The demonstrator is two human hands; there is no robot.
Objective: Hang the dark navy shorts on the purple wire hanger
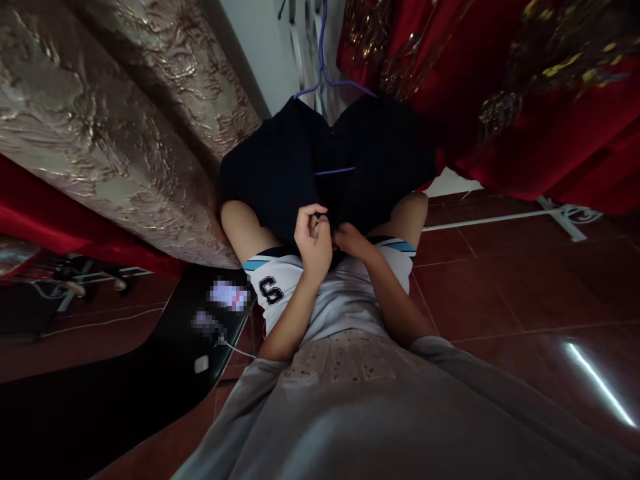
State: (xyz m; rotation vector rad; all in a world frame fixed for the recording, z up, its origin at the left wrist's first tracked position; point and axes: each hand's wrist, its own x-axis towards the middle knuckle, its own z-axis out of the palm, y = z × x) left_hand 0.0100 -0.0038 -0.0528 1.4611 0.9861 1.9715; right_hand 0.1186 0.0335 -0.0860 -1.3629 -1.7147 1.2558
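Observation:
A dark navy garment (270, 157) hangs on a purple hanger (323, 79) in front of me, and its lower part lies over my lap between my knees. My left hand (313, 243) is raised just above the garment's lower front, its fingers curled toward the thumb. Whatever those fingers pinch, if anything, is too small to make out. Lower and close beside it, my right hand (353, 240) is closed at the garment's edge over my lap, with its fingertips partly hidden against the dark cloth.
To my left, a black bench (150, 360) bears a blurred lit phone (229, 295), a second blurred item with a white cable, and a small white object (201, 364). Beige embossed fabric (125, 133) hangs at left, red sequined cloth (525, 127) at right. A white rack foot (565, 220) stands on red tiles.

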